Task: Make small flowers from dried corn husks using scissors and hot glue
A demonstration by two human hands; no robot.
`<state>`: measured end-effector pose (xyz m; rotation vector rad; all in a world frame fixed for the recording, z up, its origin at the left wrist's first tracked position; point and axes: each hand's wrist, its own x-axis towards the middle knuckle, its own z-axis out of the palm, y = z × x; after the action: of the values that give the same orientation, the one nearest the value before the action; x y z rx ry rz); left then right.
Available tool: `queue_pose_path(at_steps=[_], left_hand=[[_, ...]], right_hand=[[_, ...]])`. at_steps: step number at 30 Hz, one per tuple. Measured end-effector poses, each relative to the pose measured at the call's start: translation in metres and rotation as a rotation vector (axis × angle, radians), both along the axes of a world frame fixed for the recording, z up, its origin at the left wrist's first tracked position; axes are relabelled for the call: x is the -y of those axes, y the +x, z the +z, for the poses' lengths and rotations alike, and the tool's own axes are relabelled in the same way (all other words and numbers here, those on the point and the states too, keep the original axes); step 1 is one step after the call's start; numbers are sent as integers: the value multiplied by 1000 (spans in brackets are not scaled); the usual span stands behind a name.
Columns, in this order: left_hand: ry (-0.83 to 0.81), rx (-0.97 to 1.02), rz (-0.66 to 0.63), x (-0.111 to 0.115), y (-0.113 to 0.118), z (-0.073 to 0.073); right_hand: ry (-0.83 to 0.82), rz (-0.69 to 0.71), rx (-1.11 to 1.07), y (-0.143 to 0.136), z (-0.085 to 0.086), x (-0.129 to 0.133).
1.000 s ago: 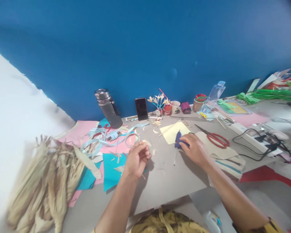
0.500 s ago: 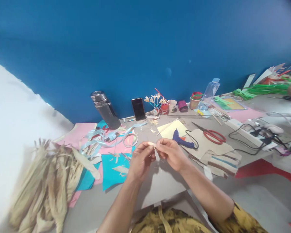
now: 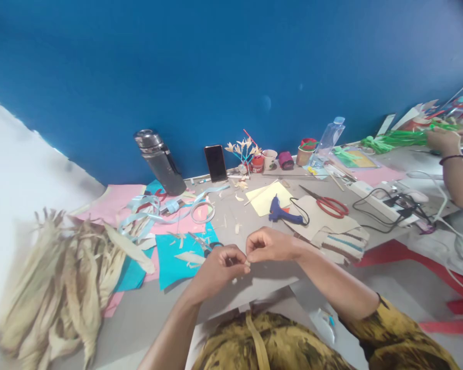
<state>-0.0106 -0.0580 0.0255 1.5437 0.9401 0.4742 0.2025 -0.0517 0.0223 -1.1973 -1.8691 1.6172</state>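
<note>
Above the table (image 3: 139, 313), pinched a small pale piece (image 3: 248, 264) between left hand (image 3: 221, 268) and right hand (image 3: 270, 244). Had flowers (image 3: 248, 144) assembled behind; apparently had the piece unfinished.

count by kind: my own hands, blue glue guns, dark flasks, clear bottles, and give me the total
Own hands, left hand and right hand: 2
Blue glue gun: 1
Dark flask: 1
Clear bottle: 1
Total: 5

Small pale piece (image 3: 247, 263), mostly hidden
</note>
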Motion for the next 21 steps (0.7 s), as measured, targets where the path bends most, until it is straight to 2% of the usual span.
queue_pose_path(at_steps=[3, 6, 10, 12, 15, 19, 21], left_hand=[[-36, 31, 19, 3, -1, -8], [-78, 20, 35, 4, -2, -9], [-88, 16, 118, 3, -3, -10], [-55, 8, 220, 1, -6, -13], [-21, 8, 395, -4, -13, -20], [-79, 70, 531, -9, -25, -29], [-98, 135, 574, -12, -29, -30]], right_hand=[[5, -11, 6, 0, -2, 6], [-7, -17, 21, 1, -3, 7], [15, -45, 58, -5, -6, -5], [143, -146, 184, -10, -7, -17], [394, -306, 495, -8, 0, -36], [507, -488, 777, 24, 11, -49], [530, -525, 904, 47, 8, -47]])
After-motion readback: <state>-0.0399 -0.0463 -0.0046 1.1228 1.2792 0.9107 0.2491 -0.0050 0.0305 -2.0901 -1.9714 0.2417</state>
